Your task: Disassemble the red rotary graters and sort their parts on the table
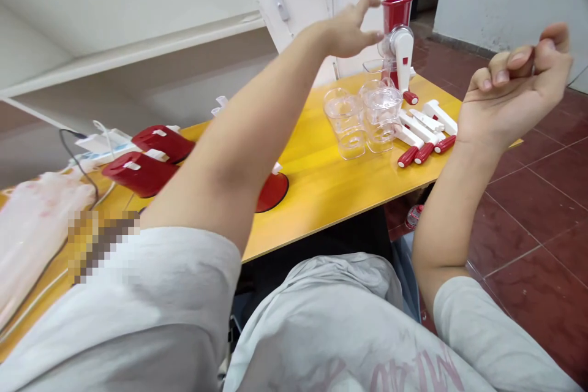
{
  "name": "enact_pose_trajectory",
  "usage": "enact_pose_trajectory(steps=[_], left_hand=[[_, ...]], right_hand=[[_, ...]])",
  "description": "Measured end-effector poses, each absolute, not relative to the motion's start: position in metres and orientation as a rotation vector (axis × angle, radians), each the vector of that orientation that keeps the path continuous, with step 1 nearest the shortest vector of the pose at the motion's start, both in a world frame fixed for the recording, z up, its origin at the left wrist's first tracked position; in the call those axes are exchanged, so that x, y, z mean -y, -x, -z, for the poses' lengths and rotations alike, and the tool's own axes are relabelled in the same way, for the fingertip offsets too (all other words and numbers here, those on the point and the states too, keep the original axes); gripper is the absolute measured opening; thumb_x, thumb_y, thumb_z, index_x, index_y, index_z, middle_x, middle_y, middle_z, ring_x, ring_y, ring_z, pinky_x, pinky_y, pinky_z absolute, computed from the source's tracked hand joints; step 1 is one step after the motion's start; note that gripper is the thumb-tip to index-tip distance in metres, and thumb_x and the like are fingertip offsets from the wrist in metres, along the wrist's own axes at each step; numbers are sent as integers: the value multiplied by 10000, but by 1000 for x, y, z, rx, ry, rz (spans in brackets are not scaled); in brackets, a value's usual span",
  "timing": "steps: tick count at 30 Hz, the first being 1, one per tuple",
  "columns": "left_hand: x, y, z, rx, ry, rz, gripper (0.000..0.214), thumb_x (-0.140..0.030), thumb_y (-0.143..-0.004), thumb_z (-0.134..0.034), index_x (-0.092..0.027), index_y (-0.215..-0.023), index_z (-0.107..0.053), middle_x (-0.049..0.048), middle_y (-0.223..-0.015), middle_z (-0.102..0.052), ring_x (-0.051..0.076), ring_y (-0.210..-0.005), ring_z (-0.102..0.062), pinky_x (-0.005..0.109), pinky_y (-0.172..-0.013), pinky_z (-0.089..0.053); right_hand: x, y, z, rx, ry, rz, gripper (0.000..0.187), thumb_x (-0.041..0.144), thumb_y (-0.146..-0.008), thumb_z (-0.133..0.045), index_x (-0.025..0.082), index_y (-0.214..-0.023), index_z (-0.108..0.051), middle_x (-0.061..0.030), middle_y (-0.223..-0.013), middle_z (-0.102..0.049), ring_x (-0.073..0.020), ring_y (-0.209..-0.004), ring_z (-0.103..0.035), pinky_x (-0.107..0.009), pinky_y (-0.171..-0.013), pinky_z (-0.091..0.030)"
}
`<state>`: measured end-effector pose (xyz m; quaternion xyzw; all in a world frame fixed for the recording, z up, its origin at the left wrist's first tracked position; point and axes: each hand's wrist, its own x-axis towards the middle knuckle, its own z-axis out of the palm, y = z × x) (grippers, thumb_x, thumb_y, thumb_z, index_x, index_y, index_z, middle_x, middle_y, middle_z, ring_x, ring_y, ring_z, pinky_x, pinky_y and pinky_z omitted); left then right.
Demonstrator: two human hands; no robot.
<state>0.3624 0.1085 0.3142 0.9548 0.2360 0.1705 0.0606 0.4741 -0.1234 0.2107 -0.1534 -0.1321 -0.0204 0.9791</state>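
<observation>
My left hand [351, 30] is stretched out to the far end of the table, thumb and forefinger spread. Its fingertips are at the left side of an upright rotary grater with a red hopper [397, 12] and white crank; whether they touch it I cannot tell. My right hand [519, 86] is raised palm up beyond the table's right edge, fingers loosely bent and nothing visible in them. Between the hands lie several white crank handles [416, 131] with red knobs. Clear plastic housings [361, 113] stand left of the handles.
On the yellow table [312, 208], red grater bases [142, 171] stand to the left, and a red round part [273, 192] is partly behind my left arm. A plastic bag [37, 226], cables and a power strip [105, 144] lie far left. A bottle [414, 216] is below the table.
</observation>
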Motion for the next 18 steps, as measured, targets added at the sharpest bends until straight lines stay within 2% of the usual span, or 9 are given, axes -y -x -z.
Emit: enact_pose_trajectory(steps=[1, 2, 5, 7, 9, 11, 13, 15, 18], left_hand=[[-108, -347, -326, -659, -2911, -466, 810, -463, -1257, -748, -342, -2003, -457, -70, -2082, -552, 26, -1834, -583, 193, -1508, -381], [-108, -330, -338, -559, -2965, -412, 827, -435, -1295, -683, -305, -2050, -369, -30, -2143, -440, 80, -1940, -463, 244, -1561, -328], [-107, -280, -364, -534, -3035, -471, 856, -376, -1295, -650, -260, -2079, -325, 41, -2147, -394, 189, -2004, -361, 353, -1619, -264], [-108, -250, -371, -511, -3058, -527, 901, -347, -1258, -670, -206, -2078, -324, 57, -2152, -365, 202, -2023, -314, 373, -1629, -227], [-109, -222, -374, -478, -3046, -608, 931, -322, -1200, -700, -163, -2055, -366, 85, -2132, -404, 231, -2003, -362, 440, -1619, -286], [-111, -197, -374, -471, -3000, -723, 884, -268, -1137, -704, -144, -1986, -489, 112, -2059, -534, 280, -1917, -520, 507, -1529, -458], [-114, -174, -374, -473, -2934, -842, 765, -231, -1121, -680, -121, -1876, -623, 121, -1958, -666, 297, -1784, -680, 491, -1399, -590], [-116, -152, -372, -482, -2898, -917, 649, -220, -1126, -675, -84, -1758, -736, 135, -1806, -794, 297, -1626, -798, 477, -1323, -641], [-115, -119, -364, -581, -2926, -768, 595, -351, -1140, -756, -123, -1682, -846, 148, -1553, -912, 326, -1346, -878, 528, -1197, -683]], right_hand=[[120, -473, -211, 275, 313, 42, 225, 384, -1189, -393, 331, -1266, -597, 80, -821, -405, -114, -520, -310, -234, -505, -150], [117, -471, -212, 278, 316, 34, 233, 381, -1201, -372, 329, -1253, -593, 91, -799, -358, -112, -504, -255, -236, -497, -107], [110, -466, -213, 278, 321, 16, 247, 380, -1225, -338, 324, -1185, -575, 128, -744, -147, -113, -485, -24, -257, -476, 30], [107, -461, -212, 329, 331, 23, 259, 376, -1236, -354, 324, -1164, -597, 137, -733, -91, -108, -477, 22, -236, -461, 20], [107, -455, -211, 394, 343, 58, 273, 376, -1249, -389, 322, -1154, -640, 134, -721, -106, -104, -457, -17, -208, -450, -47], [107, -447, -212, 413, 371, 84, 313, 369, -1256, -387, 319, -1136, -672, 126, -718, -118, -111, -460, -33, -212, -449, -77], [109, -438, -214, 400, 418, 111, 343, 342, -1261, -373, 317, -1113, -681, 116, -723, -117, -122, -486, -15, -233, -467, -66], [111, -430, -216, 407, 458, 117, 329, 311, -1258, -399, 312, -1086, -680, 108, -734, -134, -125, -514, -10, -252, -500, -53], [115, -421, -219, 424, 450, 107, 320, 275, -1235, -439, 294, -1028, -682, 104, -728, -140, -130, -548, 10, -266, -532, -14]])
